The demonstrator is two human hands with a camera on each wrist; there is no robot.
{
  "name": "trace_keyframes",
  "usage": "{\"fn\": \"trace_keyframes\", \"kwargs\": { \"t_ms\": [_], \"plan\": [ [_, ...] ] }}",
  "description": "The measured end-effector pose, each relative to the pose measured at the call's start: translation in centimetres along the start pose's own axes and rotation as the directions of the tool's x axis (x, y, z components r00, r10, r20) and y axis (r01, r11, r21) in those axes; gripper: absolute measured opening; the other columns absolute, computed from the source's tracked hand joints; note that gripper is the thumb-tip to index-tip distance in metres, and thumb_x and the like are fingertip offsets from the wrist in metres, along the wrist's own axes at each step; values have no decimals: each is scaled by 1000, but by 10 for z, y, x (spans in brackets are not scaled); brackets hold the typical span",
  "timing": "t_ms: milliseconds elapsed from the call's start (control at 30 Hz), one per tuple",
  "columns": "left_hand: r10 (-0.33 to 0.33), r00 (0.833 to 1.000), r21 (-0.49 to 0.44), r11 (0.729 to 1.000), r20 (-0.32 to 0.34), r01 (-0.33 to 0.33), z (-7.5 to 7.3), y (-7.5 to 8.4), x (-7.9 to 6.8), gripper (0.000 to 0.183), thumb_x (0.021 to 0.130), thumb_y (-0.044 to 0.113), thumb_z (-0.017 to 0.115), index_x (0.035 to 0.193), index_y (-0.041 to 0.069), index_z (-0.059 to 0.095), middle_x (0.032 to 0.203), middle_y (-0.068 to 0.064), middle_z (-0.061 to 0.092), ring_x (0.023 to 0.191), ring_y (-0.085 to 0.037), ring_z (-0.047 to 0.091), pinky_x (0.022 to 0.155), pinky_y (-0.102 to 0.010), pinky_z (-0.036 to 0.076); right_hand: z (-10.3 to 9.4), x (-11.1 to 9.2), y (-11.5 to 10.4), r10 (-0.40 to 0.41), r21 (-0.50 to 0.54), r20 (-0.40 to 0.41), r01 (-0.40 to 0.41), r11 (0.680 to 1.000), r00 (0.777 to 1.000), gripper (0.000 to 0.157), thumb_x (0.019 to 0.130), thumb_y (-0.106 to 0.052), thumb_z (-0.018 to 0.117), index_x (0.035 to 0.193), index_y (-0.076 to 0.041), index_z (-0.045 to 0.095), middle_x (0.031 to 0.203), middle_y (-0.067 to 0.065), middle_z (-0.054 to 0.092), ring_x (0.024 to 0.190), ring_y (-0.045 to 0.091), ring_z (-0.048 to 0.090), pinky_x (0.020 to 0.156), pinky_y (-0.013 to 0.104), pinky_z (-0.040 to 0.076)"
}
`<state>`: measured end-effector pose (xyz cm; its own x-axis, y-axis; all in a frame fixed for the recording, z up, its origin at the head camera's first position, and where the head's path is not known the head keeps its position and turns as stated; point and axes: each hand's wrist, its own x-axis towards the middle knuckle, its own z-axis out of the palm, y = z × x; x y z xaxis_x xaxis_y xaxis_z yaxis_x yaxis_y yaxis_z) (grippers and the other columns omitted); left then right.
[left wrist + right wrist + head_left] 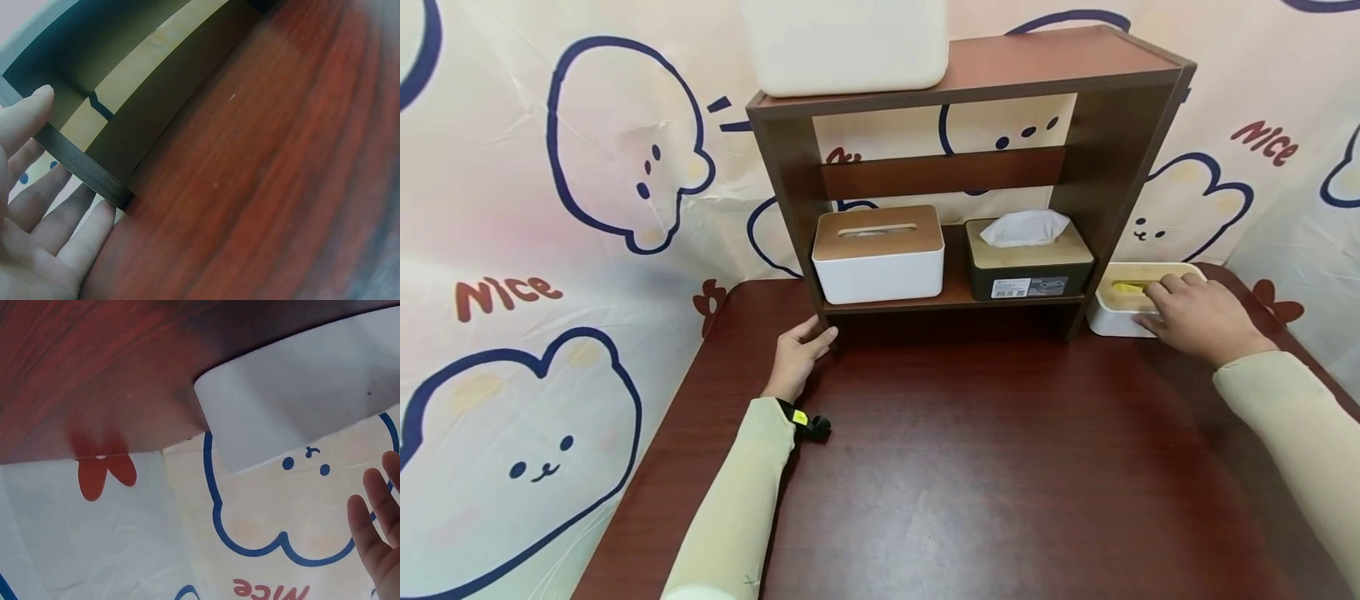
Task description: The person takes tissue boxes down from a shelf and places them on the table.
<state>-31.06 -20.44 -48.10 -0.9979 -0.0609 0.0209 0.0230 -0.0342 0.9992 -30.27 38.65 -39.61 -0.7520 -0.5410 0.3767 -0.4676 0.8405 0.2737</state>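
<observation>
The dark wooden shelf unit [1112,167] was met at the foot of its left upright [87,167] by the left hand [795,358], its fingers loosely spread and nearly straight, with the upright's front edge between thumb and fingers; whether any pressure was applied could not be told. The right hand [1202,315] was held over a small white tissue box [1116,321], its fingers parted above the pale lid and near the yellow tissue [1126,287]; by the right wrist view, they were set apart from the box's side. Up and to the right of the left fingers, a brown-lidded box [880,279] was shelved; left of the right fingers, a dark tissue box [985,282] was placed; well above the left fingers, a large white container [850,46] was perched; below both hands, the table [970,467] was spread.
</observation>
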Motion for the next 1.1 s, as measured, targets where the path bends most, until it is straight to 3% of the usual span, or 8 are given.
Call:
{"fn": "trace_keyframes", "kwargs": {
  "t_ms": [233,567,833,1100],
  "plan": [
    [1,1000,-1,1000,17,-1,0,3,0,63,88,21,76,142,7,50,147,-10,44,118,-23,57,91,-34,50,-13,2,-1,-34,1,-64,34,999,997,49,66,-23,88,93,5,58,81,21,58,71,40,55,61,55,48],
    [-10,1000,-4,1000,21,10,0,5,-2,59,89,21,75,142,9,51,147,-9,44,119,-23,56,92,-33,49,-27,7,-3,-43,3,-77,43,999,996,43,73,-24,81,98,2,57,85,20,59,67,36,52,59,54,48],
    [-6,1000,-1,1000,0,6,0,3,0,62,87,21,77,141,6,51,145,-11,46,117,-23,58,89,-32,51,-40,12,-10,-27,-6,-72,26,1000,997,47,70,-22,85,100,3,59,87,22,61,67,35,54,60,53,51],
    [-13,1000,-3,1000,8,13,0,1,1,61,88,20,76,142,7,50,148,-9,43,119,-23,56,91,-33,50,-55,15,-15,-21,-7,-133,20,1000,991,46,74,-23,80,104,4,57,87,24,61,71,38,55,61,52,50]
  ]
}}
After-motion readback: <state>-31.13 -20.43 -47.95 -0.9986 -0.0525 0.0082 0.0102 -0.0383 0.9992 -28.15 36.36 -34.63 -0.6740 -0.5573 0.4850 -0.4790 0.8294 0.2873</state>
